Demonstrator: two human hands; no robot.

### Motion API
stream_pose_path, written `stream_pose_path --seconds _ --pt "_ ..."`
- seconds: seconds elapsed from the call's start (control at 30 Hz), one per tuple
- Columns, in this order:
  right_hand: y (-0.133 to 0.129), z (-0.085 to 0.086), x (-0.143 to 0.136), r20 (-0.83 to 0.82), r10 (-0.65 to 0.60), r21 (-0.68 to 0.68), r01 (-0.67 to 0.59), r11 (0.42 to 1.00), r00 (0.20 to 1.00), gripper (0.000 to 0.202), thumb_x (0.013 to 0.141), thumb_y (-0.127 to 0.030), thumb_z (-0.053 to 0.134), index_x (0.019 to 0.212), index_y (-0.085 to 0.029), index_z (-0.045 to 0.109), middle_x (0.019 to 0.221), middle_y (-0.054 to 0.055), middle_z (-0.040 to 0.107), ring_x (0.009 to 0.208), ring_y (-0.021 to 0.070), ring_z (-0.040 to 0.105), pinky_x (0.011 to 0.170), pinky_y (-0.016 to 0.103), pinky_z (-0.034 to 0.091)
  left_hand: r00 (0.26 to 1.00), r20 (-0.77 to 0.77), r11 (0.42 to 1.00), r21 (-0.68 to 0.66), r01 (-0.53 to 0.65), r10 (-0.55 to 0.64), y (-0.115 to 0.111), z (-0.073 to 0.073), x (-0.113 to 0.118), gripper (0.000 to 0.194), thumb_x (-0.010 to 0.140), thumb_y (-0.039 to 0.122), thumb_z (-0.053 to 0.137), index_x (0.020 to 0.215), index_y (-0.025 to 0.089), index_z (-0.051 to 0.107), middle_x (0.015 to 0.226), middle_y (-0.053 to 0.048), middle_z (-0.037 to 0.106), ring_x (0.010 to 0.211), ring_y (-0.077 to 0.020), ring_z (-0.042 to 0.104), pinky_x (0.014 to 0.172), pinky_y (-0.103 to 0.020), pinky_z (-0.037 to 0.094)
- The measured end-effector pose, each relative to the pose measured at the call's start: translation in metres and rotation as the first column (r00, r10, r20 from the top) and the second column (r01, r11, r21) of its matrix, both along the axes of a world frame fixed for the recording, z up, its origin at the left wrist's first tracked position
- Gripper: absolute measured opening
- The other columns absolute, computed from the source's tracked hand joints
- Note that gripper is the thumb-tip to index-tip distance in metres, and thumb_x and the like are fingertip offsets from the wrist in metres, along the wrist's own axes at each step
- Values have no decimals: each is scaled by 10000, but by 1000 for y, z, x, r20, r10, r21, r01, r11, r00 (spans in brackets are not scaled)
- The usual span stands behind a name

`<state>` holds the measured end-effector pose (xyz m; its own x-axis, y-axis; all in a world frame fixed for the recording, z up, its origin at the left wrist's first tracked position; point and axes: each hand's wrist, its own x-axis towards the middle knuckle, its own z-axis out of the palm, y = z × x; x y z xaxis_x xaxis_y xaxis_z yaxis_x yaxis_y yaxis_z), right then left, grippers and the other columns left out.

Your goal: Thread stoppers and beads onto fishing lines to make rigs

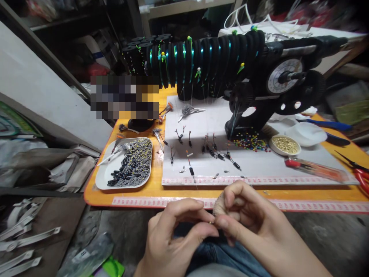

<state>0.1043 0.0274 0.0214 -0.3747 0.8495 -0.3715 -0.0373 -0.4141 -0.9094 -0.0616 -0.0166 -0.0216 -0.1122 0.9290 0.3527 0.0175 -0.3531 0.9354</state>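
My left hand (175,234) and my right hand (250,227) meet in front of the table's near edge, above my lap. The left thumb and fingers pinch a tiny gold-coloured piece (211,222), and the right fingertips touch it from the other side. A pale, ridged round thing (220,204) shows behind the right thumb, partly covered by the fingers. Beyond the hands, small black weights with orange-tipped stems, one of them a black piece (191,171), lie on a white board (178,115) with a measuring tape (201,180) along its edge.
A white tray (100,175) of grey and black pieces stands left. A black spool machine (201,57) rises behind the board. Right are colourful beads (253,142), a bowl of gold pieces (285,145), a cutter (317,169) and red-handled scissors (361,179).
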Motion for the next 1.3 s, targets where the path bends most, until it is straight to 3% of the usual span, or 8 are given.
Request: stream_pose_path --seconds 0.4,0.6,0.73,0.87,0.97,1.03,1.2,1.3 --pt "2 2 -3 -69 -29 -45 26 999 997 420 785 -464 837 808 -221 495 724 -66 560 606 69 553 532 160 459 995 -98 997 71 -19 26 2 7 -2 425 823 77 795 1186 241 647 928 -5 822 783 -138 794 749 -184 665" --pt "2 1 -3 -72 -21 -33 19 999 997 419 783 -448 841 811 -224 488 733 -59 573 605 80 561 531 178 467 967 -244 987 157 -31 69 0 8 -3 407 854 144 785 1217 218 617 933 -19 819 778 -131 793 787 -166 649" --pt "4 -1 2 47 49 152 -55 987 998 305 897 -402 726 807 -229 490 736 -46 567 630 98 566 557 202 474 912 -401 978 209 1 85 3 15 -8 357 900 178 739 1227 195 595 919 -40 813 756 -138 791 775 -169 642" --pt "12 -1 9 276 127 443 -243 863 953 162 967 -257 602 829 -233 519 750 -30 561 658 109 579 591 208 502 796 -605 934 291 206 13 12 31 -16 311 998 129 563 1308 130 541 980 -106 809 871 -177 788 816 -230 636" --pt "17 1 13 335 143 487 -301 820 931 114 975 -201 553 868 -233 530 785 -10 580 703 129 608 606 220 525 700 -714 882 342 326 18 20 38 -17 302 1025 103 433 1306 80 541 939 -145 794 875 -208 776 789 -296 639" --pt "18 2 14 332 162 481 -314 818 929 97 986 -201 531 895 -234 537 810 1 595 740 144 634 624 232 543 673 -737 859 383 341 61 25 37 -16 298 1000 73 445 1270 107 565 817 -100 769 740 -185 743 690 -290 628" --pt "9 2 15 354 91 539 -283 794 931 100 1030 -216 464 1064 -287 525 929 -7 637 760 124 662 660 227 577 849 -525 881 425 207 53 29 17 -12 406 897 -28 526 1240 188 543 750 -25 668 607 -142 582 560 -257 535" --pt "2 0 17 389 -34 668 -257 699 921 232 995 -123 467 1130 -310 490 973 -15 645 818 118 691 731 223 590 954 -292 920 389 54 68 27 6 -7 578 823 -103 558 1289 232 488 805 2 610 643 -126 576 610 -262 538"
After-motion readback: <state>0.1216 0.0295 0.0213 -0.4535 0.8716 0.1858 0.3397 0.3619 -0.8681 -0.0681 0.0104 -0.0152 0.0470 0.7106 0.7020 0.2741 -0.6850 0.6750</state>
